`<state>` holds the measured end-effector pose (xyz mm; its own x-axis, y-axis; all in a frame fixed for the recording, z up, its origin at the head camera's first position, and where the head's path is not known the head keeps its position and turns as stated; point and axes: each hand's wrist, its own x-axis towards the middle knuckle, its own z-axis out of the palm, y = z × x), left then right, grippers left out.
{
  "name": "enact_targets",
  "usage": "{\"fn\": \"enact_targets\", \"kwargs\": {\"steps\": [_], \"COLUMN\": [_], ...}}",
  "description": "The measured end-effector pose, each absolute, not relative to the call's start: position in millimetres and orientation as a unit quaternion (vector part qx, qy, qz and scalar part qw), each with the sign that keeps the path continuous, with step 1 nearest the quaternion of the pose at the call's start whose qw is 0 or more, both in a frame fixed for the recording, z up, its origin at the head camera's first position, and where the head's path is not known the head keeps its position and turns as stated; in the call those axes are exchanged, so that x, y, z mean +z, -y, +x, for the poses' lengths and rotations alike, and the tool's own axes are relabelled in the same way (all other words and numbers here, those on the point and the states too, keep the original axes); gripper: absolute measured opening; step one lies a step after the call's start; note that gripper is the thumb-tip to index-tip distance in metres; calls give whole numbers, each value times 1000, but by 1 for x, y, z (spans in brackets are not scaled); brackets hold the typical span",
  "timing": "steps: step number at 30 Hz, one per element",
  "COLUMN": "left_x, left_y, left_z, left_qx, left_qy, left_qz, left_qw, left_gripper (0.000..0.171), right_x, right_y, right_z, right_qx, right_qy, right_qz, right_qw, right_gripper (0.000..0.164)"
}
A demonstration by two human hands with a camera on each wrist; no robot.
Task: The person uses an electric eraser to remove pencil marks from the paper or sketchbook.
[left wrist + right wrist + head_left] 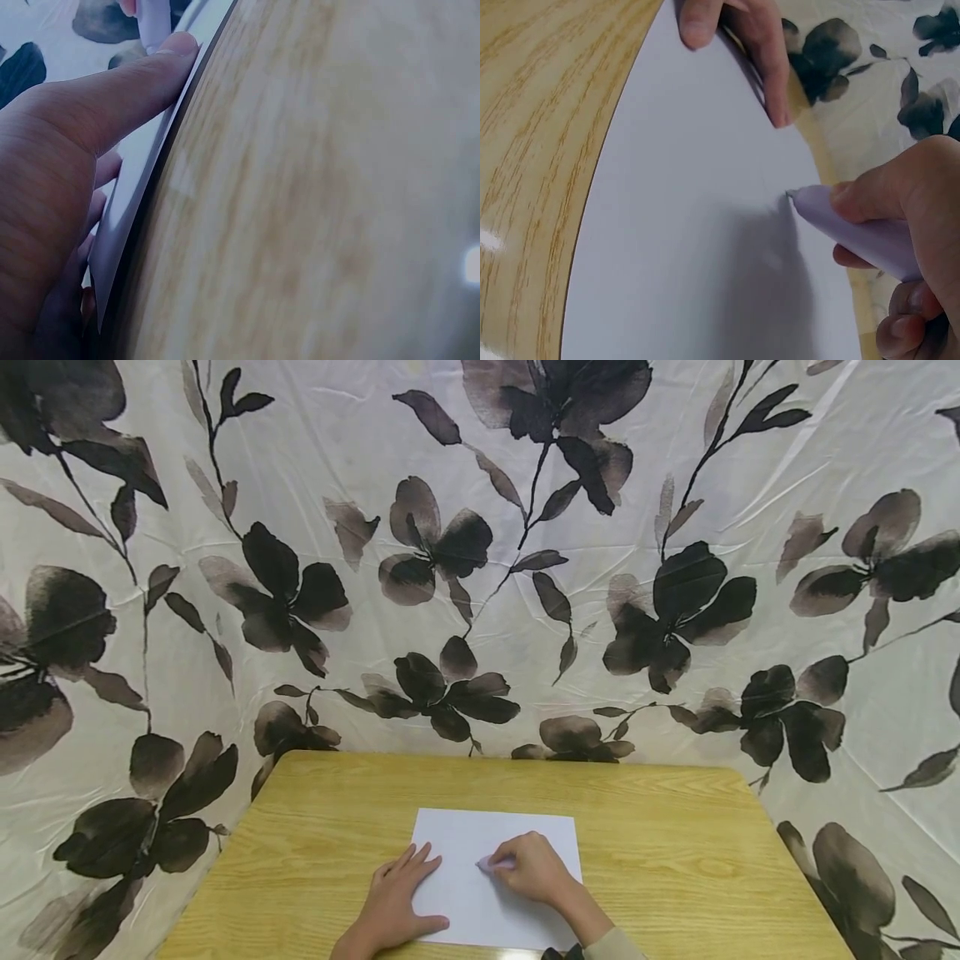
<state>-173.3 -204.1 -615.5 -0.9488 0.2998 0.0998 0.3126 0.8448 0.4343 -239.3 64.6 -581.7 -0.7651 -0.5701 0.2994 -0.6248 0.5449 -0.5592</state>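
A sheet of white paper (457, 893) lies on the wooden table. My left hand (393, 897) rests on its left side, fingers spread and thumb stretched along the near edge. In the left wrist view the left thumb (142, 86) lies close to the paper's edge. My right hand (534, 868) pinches a thick lavender pen (862, 229) between thumb and fingers. The pen's small grey tip (790, 194) is at the paper's surface, near the middle of the sheet. I cannot make out any clear mark on the paper.
The yellow wood-grain table (675, 852) has rounded far corners. A white cloth with dark flowers (555, 635) hangs behind it and along both sides. A small black object (564, 953) shows at the bottom edge, beside the right sleeve (615, 946).
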Motion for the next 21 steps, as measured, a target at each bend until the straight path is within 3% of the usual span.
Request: {"fn": "enact_targets", "kwargs": {"steps": [21], "left_x": [-615], "left_y": [205], "left_z": [-172], "left_qx": [-232], "left_qy": [960], "left_qz": [-156], "left_qw": [6], "left_gripper": [94], "right_x": [-579], "right_y": [-64], "right_z": [-241], "right_qx": [328], "right_qy": [879], "right_qz": [345], "right_qw": [33], "right_gripper": [14]}}
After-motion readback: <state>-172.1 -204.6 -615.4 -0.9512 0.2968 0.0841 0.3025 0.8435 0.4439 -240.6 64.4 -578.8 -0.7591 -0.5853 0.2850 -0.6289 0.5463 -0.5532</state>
